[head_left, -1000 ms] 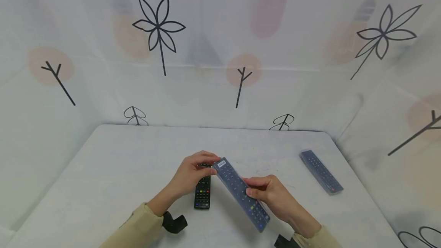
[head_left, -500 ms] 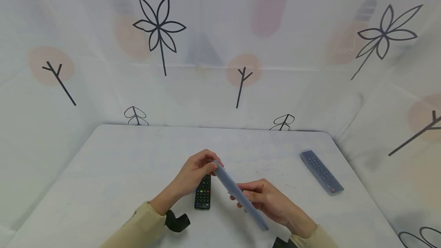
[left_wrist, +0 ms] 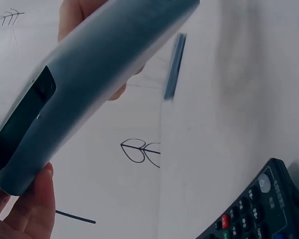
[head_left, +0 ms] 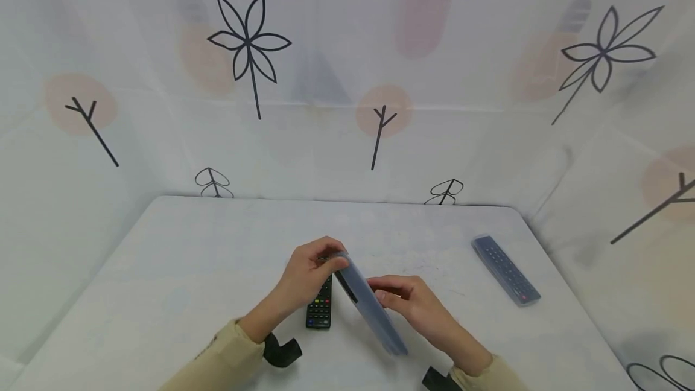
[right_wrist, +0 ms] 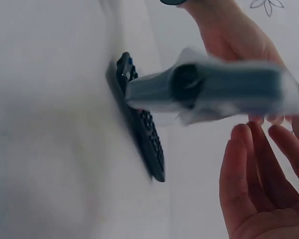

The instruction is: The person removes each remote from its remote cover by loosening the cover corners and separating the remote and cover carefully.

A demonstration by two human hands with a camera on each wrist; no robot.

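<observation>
My left hand (head_left: 305,276) pinches the upper end of a remote control (head_left: 373,317) in a translucent bluish sleeve, held tilted above the white table. Its back faces up, and a dark slot (left_wrist: 25,119) near the pinched end shows in the left wrist view. My right hand (head_left: 426,312) is at the sleeve's right edge, its fingers loosely bent; in the right wrist view the fingers (right_wrist: 234,169) are spread beside the blurred sleeve. Below the left hand a bare black remote (head_left: 319,309) lies buttons up on the table, its far end partly hidden by that hand.
A second sleeved remote (head_left: 506,270) lies on the right side of the table (head_left: 217,246). Behind the table hangs a white cloth (head_left: 320,149) printed with plants. Black wrist mounts (head_left: 282,353) stick out below both sleeves.
The sleeved remote has turned over from its button face to its back, and its lower end has swung left. The right hand's grip has loosened. The black remote stays put.
</observation>
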